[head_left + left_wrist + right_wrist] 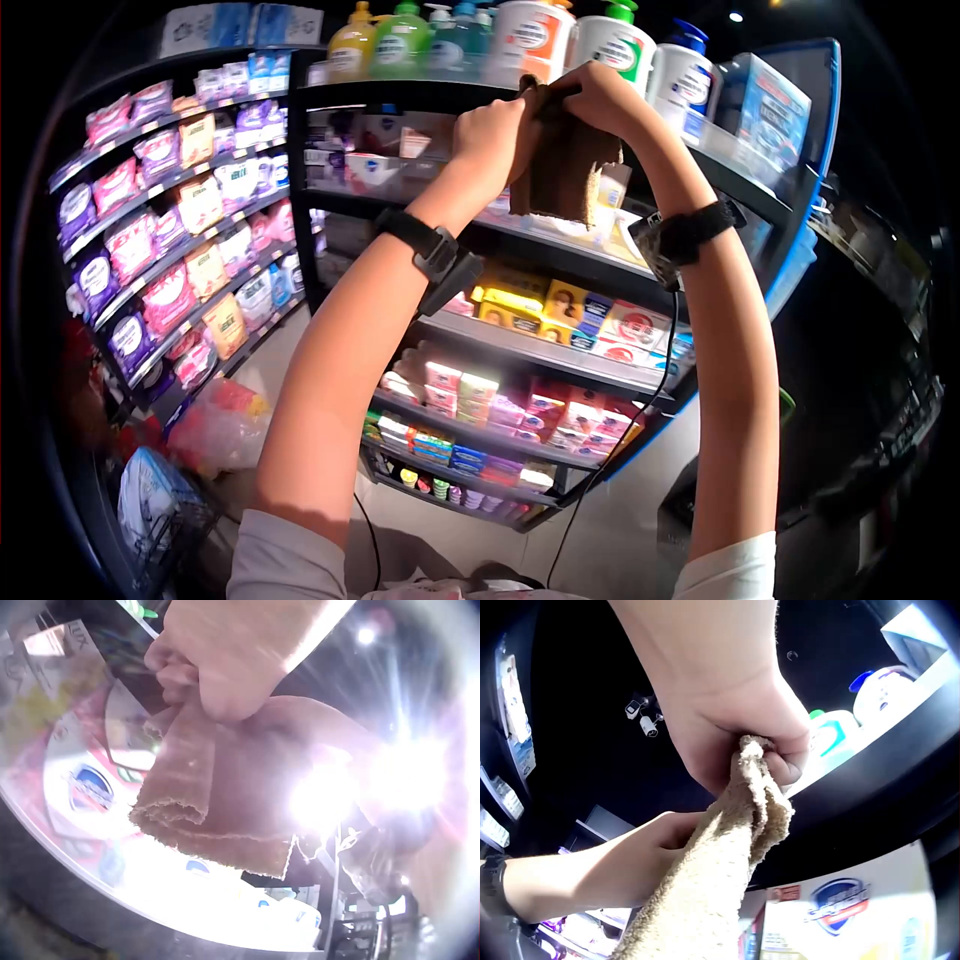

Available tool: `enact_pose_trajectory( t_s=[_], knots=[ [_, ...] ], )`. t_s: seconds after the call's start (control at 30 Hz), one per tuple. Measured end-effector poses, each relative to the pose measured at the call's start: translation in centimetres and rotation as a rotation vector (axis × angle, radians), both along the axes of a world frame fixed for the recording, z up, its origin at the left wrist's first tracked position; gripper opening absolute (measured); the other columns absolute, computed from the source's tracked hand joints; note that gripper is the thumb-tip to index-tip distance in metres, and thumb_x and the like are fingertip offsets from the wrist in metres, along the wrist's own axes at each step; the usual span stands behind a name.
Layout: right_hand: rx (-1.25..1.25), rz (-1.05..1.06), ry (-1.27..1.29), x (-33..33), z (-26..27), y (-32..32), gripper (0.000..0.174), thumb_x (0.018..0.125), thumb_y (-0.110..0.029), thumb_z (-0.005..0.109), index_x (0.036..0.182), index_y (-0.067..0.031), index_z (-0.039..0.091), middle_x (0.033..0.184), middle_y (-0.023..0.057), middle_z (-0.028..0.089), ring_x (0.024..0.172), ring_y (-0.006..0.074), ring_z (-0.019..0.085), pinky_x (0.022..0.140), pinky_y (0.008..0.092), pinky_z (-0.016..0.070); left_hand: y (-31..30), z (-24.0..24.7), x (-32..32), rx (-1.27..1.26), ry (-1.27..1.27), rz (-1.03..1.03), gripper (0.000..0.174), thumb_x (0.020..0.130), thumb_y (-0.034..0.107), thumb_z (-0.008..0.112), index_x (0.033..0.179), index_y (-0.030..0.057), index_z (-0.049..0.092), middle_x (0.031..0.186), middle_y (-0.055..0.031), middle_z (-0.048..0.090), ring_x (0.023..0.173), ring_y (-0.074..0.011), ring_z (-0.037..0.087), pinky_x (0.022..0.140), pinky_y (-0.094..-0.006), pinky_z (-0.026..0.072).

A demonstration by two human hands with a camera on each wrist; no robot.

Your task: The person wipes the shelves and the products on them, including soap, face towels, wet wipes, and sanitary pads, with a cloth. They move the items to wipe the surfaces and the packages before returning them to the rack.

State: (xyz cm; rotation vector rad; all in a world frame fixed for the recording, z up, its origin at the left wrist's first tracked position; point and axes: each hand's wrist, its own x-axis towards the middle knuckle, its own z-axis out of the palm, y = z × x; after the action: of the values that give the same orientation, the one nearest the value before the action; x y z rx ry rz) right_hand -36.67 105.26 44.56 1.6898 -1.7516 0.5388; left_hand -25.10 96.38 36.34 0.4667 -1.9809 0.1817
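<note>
Shelving [400,96] fills the space before you, with pump bottles [403,45] along its top and a box [840,907] on the tier beneath. Your left hand [490,140] is closed, fingers curled on the upper part of the cloth [562,178]; your right hand [605,98] is closed round its bunched top. The cloth hangs folded below your hands, in front of the upper shelf. To manage it well, you would do best to hold both grips firm, square the layers before shifting either hand, and swing the loose end clear of the bottles. The head view places the cloth against the shelving but mostly hides your fingers; the left wrist view reveals the rolled layers and ragged lower edge; the right wrist view shows the bunched top poking from your fist, your left fingers hidden there.
</note>
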Motion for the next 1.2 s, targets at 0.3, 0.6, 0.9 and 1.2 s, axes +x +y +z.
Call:
enact_pose_trajectory(
  t_s=[0.3,0.6,0.9,1.2],
  knots=[
    [-0.013,-0.065,0.002,5.8,0.5,-9.1,0.031,0.07,-0.017,0.056,0.09,0.0036,0.066,0.091,0.0245,0.064,0.089,0.0388,0.062,0.078,0.0424,0.0499,-6.4,0.1,5.8,0.142,0.03,0.035,0.044,0.083,0.019,0.048,0.126,0.026,0.044,0.092,-0.0166,0.065,0.086,-0.0362,0.062,0.07,-0.0457,0.0502],
    [0.026,-0.067,0.128,9.2,1.6,-16.0,0.031,0.071,-0.018,0.057,0.096,-0.0007,0.066,0.097,0.0208,0.064,0.092,0.0354,0.062,0.078,0.04,0.0503,-11.7,-0.2,9.4,0.023,0.076,0.115,0.037,0.084,0.017,0.046,0.121,0.0174,0.044,0.079,-0.0183,0.065,0.076,-0.0374,0.063,0.065,-0.0451,0.0511],
    [-0.062,-0.122,0.204,18.1,0.3,-22.1,0.029,0.073,-0.021,0.06,0.097,-0.0052,0.068,0.099,0.0149,0.065,0.095,0.0318,0.062,0.079,0.0384,0.0499,-19.9,-0.7,14.5,-0.016,0.053,0.212,0.027,0.086,0.016,0.046,0.114,0.0135,0.047,0.084,-0.0147,0.066,0.078,-0.0333,0.064,0.065,-0.0422,0.0515],
    [-0.046,0.035,0.355,20.3,1.9,-29.8,0.021,0.067,-0.013,0.056,0.076,0.0018,0.067,0.082,0.0222,0.064,0.08,0.0376,0.062,0.07,0.0393,0.0514,-24.7,1.1,19.2,-0.145,-0.216,0.554,0.027,0.085,0.018,0.049,0.112,0.0147,0.05,0.077,-0.0145,0.066,0.071,-0.0315,0.065,0.058,-0.0395,0.0523]
  ],
)
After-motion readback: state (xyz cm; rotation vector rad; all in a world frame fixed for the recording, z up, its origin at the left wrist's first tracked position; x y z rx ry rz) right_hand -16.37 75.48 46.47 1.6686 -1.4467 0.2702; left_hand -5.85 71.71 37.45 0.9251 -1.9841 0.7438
